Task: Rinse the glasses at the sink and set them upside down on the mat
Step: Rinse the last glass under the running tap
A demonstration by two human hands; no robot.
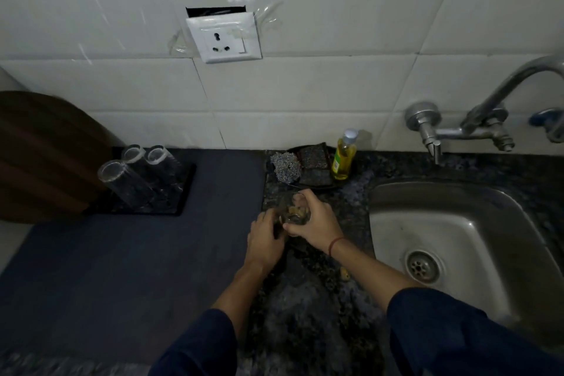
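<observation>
From where I stand, the right hand [314, 224] has its fingers [300, 198] curled round a glass [294, 217] from above. It holds the glass over the bare stone counter [320, 299], between the mat [122, 268] and the sink [457, 201]. The left hand [263, 239] lies against the glass's left side with bent fingers; in this dim light I cannot tell whether it grips or only steadies. The danger, I think, is the stone: if the glass slips from that one sure grip, it lands on hard counter, not on the soft mat just beside it. It may also clip the sink's rim on the way to the tap [488, 119], well apart to the right. The three glasses [134, 174] on the tray [180, 192] stand close together, so a careless set-down there could topple one.
</observation>
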